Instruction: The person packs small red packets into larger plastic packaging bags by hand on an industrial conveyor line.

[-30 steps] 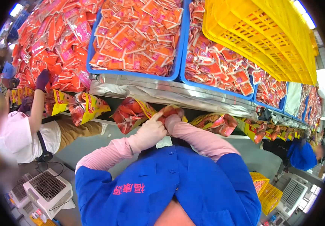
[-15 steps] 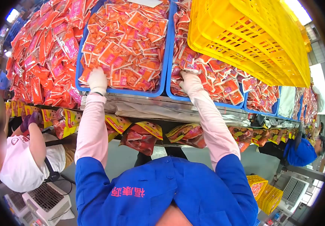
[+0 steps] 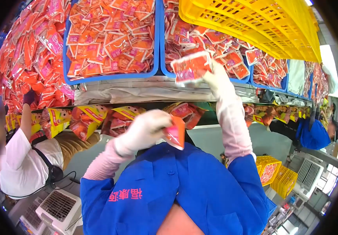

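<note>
My left hand (image 3: 149, 127), in a white glove, is closed on a small orange sachet (image 3: 175, 135) in front of my chest. In my right hand (image 3: 218, 80), also gloved in white, is a red-orange sachet (image 3: 192, 68) with a pale border, held by its right end. This one is over the front edge of a blue tray (image 3: 162, 47) full of similar sachets. Another blue tray (image 3: 110, 77) heaped with orange sachets lies to its left. Below my hands hang open yellow-and-red bags (image 3: 88, 119) in a row, some hidden behind my left forearm.
Yellow crates (image 3: 251, 23) overhang the trays at upper right. A big pile of red packets (image 3: 31, 58) is at far left, where a co-worker in a white shirt (image 3: 29, 164) reaches in. Another person in blue (image 3: 312, 131) stands at right. White slatted units (image 3: 59, 207) are on the floor.
Both hands have come back from the trays with sachets. My left hand moved down to my chest; my right lifted toward me. The co-worker's purple-gloved hand moved up to the red pile.
</note>
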A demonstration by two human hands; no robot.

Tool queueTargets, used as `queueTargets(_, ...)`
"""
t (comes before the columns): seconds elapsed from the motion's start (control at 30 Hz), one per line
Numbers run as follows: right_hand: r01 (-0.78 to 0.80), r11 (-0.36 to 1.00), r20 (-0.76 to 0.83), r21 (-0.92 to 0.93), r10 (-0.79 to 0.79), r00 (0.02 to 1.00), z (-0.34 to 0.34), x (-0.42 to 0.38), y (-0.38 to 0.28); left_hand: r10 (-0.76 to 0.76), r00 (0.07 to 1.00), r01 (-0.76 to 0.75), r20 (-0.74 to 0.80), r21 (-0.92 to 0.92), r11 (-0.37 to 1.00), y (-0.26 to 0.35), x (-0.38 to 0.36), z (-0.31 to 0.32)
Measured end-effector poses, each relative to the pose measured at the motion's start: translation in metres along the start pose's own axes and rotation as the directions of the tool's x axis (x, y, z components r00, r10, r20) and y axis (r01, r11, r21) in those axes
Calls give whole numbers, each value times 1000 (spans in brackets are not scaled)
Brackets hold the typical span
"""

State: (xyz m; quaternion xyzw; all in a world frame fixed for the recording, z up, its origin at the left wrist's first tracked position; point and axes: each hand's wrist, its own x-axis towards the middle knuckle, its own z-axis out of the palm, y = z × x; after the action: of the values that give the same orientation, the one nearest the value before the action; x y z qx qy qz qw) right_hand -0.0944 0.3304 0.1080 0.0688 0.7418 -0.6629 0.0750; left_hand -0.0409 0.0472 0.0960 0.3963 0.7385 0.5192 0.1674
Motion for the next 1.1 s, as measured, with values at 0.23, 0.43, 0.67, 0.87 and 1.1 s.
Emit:
queueTargets(0.23,400,601,558,-692,93,824,45,-66,25,-169,957,-59,234,730,680,-33,-24,44)
queueTargets(0.43,486,302,548,-820,656,518,157,-38,195,-18,957,-211,289,739,640,-40,-40,30)
queueTargets(0.67,571,406,681,-714,591,432,148,-27,85,-124,982,-22,139,748,663,-45,-60,-4)
queueTargets(0.87,187,709,196,-680,-70,978,12,45,11,65,913,293,-402,759,581,-92,44,-112)
queueTargets(1.1,106,402,158,-909,98,982,34,136,75,-502,732,577,-461,811,98,-238,98,-124)
